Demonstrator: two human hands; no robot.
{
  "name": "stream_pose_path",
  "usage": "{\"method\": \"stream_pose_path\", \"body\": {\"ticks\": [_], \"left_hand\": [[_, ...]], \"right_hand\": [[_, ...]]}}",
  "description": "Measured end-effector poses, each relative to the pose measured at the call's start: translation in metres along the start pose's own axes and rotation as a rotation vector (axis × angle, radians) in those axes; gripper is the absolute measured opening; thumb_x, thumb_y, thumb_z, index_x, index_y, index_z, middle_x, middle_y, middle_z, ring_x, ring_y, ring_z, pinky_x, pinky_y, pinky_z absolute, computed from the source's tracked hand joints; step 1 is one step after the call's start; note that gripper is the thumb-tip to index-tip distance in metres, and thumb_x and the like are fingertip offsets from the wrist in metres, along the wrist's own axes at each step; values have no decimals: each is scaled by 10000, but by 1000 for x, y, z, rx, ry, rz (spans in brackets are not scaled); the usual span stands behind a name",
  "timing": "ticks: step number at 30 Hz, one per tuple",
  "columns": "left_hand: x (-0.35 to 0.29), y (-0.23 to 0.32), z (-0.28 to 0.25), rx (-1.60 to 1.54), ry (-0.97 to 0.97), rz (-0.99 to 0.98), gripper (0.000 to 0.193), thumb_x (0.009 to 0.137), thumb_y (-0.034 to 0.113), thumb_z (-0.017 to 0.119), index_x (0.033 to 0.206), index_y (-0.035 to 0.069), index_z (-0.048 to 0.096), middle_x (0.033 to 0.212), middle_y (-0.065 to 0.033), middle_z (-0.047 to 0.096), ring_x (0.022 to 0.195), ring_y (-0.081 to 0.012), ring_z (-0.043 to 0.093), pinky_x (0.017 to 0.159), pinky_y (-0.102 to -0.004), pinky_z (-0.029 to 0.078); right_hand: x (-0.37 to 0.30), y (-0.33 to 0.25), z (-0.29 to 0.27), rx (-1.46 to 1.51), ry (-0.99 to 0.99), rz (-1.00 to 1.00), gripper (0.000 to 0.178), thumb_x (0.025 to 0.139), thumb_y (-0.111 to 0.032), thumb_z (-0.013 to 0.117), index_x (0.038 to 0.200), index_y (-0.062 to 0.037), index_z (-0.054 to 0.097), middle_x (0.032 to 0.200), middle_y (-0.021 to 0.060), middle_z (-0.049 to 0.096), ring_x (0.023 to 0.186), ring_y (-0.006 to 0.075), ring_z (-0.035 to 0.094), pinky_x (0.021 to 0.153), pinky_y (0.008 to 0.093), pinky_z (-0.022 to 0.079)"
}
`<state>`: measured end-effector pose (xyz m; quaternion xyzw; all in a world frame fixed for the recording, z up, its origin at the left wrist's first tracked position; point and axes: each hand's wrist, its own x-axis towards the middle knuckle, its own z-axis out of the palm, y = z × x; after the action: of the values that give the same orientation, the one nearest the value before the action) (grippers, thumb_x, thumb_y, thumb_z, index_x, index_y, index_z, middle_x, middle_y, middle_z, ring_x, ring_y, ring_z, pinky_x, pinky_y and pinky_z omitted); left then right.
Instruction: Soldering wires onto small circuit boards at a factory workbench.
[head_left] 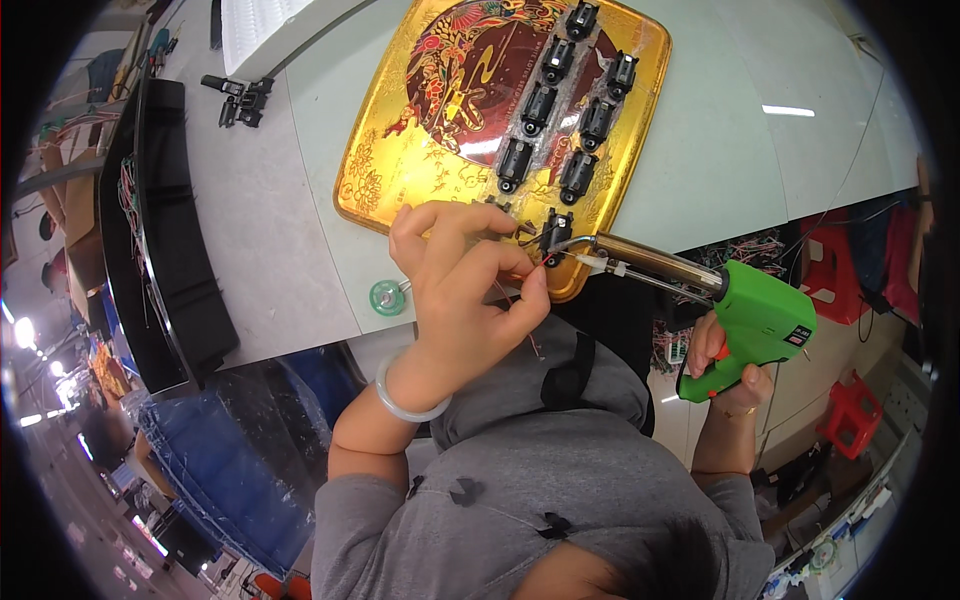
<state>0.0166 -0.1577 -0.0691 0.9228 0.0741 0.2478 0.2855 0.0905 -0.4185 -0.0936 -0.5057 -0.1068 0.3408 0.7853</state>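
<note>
Over to the left hand (pixel 465 290) — thumb and forefinger closed in a narrow pinch on a thin red wire (pixel 546 261), the strand's tip just beside a small black plastic part (pixel 557 228) right ahead of those fingers; whether the two touch, I cannot tell. In from the right comes a bright green pistol-shaped soldering gun (pixel 760 310), the right hand (pixel 735 378) wrapped firmly round its handle, its bent metal tip (pixel 570 242) reaching close to the left fingertips. Beyond them spreads a shiny gold rectangular metal tray (pixel 640 110) with an ornate dark-red picture, and on it two rows of matching black plastic parts (pixel 538 108) run away from the pinch on clear film. Left of the pinching fingers, a small round green spool (pixel 387 297) sits on the pale grey-green desk (pixel 750 150) — and farther out, beyond and to the left, there's a loose cluster of black plastic pieces (pixel 240 100) near a white foam box (pixel 265 35).
</note>
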Motion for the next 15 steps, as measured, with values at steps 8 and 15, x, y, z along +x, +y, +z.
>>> {"method": "stream_pose_path", "body": {"ticks": [8,15], "left_hand": [[-1,-2,4,-54,45,-5,164,514,64,666,593,113,531,847,-22,541,876,-244,436,832,-382,238],[-1,-3,4,-61,50,-7,165,506,58,661,588,113,529,839,-19,541,877,-238,436,827,-369,243]], "right_hand": [[-2,1,2,-49,5,-16,469,694,-474,588,721,-20,473,596,71,444,472,116,410,409,202,349],[-4,0,5,-89,27,-29,437,697,-454,598,711,-33,478,596,65,450,486,112,419,427,202,339]]}}
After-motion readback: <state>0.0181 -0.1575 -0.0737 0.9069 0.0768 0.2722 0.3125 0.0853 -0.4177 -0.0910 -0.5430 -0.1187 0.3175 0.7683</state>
